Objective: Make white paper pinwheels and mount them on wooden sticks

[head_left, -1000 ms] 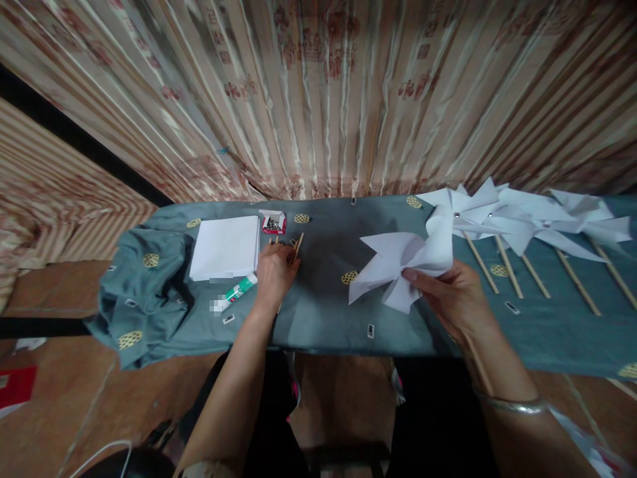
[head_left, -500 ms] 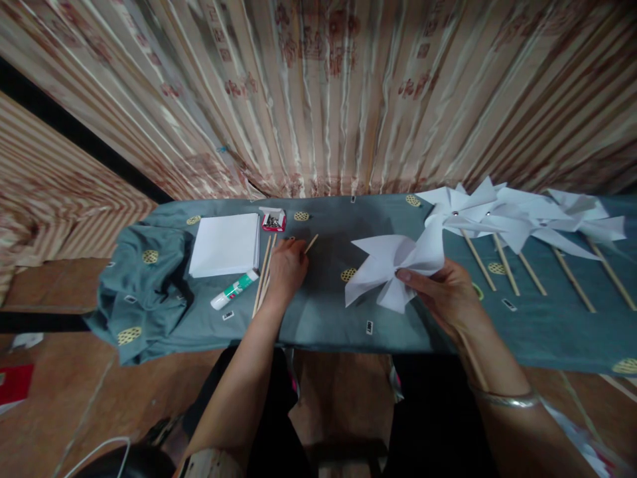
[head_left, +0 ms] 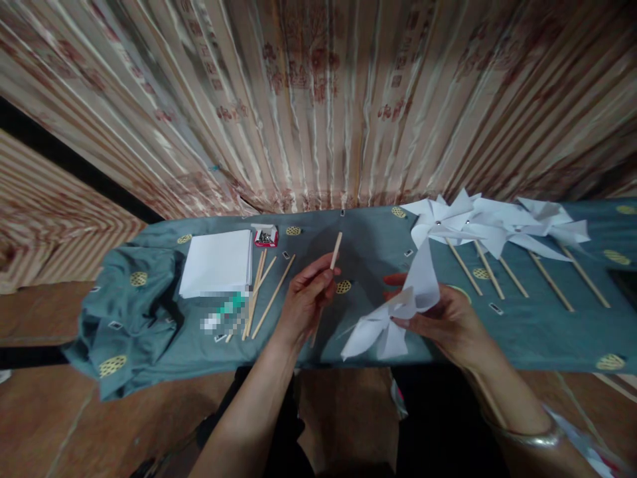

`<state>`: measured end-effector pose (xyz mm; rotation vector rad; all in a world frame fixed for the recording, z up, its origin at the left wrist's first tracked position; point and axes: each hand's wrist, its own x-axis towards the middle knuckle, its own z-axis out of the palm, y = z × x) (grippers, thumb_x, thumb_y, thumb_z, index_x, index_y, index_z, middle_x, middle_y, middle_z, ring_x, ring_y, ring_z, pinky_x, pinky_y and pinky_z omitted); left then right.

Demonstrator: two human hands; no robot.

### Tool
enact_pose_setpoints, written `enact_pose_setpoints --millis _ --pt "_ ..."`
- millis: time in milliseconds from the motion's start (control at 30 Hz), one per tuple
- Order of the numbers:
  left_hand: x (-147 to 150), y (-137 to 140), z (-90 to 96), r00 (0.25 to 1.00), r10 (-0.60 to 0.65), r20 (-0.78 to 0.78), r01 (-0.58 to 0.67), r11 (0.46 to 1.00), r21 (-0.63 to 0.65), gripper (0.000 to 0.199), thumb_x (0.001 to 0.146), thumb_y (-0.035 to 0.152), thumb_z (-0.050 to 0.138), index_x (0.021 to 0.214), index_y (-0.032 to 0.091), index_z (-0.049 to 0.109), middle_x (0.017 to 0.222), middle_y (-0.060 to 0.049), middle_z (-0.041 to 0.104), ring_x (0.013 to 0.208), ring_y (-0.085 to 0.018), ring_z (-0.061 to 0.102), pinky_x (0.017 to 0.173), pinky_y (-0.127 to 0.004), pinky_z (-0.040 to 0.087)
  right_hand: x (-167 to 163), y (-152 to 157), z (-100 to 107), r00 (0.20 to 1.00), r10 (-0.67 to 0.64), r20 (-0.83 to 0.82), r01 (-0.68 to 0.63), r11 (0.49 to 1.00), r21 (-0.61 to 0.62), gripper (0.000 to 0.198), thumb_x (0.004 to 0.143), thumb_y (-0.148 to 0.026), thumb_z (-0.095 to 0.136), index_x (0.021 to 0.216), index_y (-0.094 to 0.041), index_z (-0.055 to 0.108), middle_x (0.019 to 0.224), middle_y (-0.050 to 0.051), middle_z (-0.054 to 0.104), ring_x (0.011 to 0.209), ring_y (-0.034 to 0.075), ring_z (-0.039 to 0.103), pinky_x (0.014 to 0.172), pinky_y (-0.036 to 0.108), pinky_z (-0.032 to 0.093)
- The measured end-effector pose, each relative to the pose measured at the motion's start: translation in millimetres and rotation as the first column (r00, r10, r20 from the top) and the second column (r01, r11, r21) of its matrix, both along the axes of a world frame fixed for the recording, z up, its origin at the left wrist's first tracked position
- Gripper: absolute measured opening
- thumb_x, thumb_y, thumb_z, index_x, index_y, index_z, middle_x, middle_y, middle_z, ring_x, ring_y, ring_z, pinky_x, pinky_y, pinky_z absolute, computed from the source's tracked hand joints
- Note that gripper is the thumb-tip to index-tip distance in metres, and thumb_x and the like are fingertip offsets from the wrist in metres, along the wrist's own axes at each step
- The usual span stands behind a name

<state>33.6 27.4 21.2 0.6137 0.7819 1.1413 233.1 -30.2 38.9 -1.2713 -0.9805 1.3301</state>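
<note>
My left hand [head_left: 311, 299] is closed around a thin wooden stick [head_left: 336, 249], whose upper end sticks out above the fingers and whose lower end shows beneath the hand. To its right, my right hand [head_left: 448, 325] pinches a white paper pinwheel [head_left: 385, 325] near its centre. The pinwheel is tilted, and its folded blades hide part of the fingers. Stick and pinwheel are apart. Several loose wooden sticks [head_left: 273, 297] lie on the cloth to the left of my left hand.
A stack of white paper [head_left: 217, 262] lies at the left beside a small red box of metal pins [head_left: 265, 236]. In front is a blurred green-and-white tube [head_left: 226, 310]. Several finished pinwheels on sticks [head_left: 490, 222] lie at the back right. Bunched grey-green cloth [head_left: 134, 292] covers the left end.
My left hand has lifted a stick from the loose ones and brought it rightward, upright. My right hand has tilted the pinwheel and lowered it slightly. The remaining sticks have spread apart.
</note>
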Motion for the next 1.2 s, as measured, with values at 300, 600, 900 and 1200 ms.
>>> enact_pose_setpoints --millis 300,600,900,1200 --pt "11 -17 4.8 0.999 -0.029 0.045 0.029 0.999 -0.014 0.030 0.058 0.025 0.089 0.087 0.020 0.081 0.064 0.002 0.062 0.047 -0.002 0.040 0.043 -0.018 0.022 -9 -18 8 0.987 -0.039 0.156 0.022 0.994 0.105 0.046 0.058 -0.044 0.090 0.095 -0.020 0.077 0.080 0.006 0.078 0.065 0.019 0.071 0.058 0.025 0.060" --pt "13 -31 10.7 0.997 -0.066 0.037 0.065 0.997 0.036 0.028 0.061 0.029 0.088 0.086 0.020 0.081 0.064 0.002 0.062 0.045 -0.002 0.038 0.043 -0.019 0.024 -6 -28 9 0.984 -0.018 0.175 -0.010 0.987 0.159 0.042 0.061 -0.045 0.089 0.093 -0.021 0.077 0.083 0.007 0.079 0.070 0.021 0.073 0.062 0.028 0.062" --pt "9 -38 8.8 0.983 -0.149 -0.112 0.161 0.981 0.108 0.024 0.065 0.031 0.086 0.086 0.022 0.082 0.066 0.002 0.057 0.049 -0.004 0.041 0.046 -0.021 0.031 -6 -39 15 0.948 -0.121 0.294 0.029 0.953 0.301 0.029 0.070 -0.036 0.085 0.095 -0.026 0.076 0.085 0.003 0.078 0.068 0.018 0.073 0.060 0.025 0.060" --pt "1 -46 14.7 0.913 -0.222 -0.341 0.312 0.921 0.235 0.016 0.078 0.030 0.076 0.092 0.027 0.082 0.079 -0.005 0.065 0.063 -0.011 0.052 0.057 -0.024 0.041 -6 -60 24 0.747 -0.333 0.576 -0.061 0.828 0.557 0.043 0.082 -0.022 0.074 0.123 -0.034 0.066 0.094 0.003 0.078 0.091 0.026 0.073 0.088 0.044 0.059"
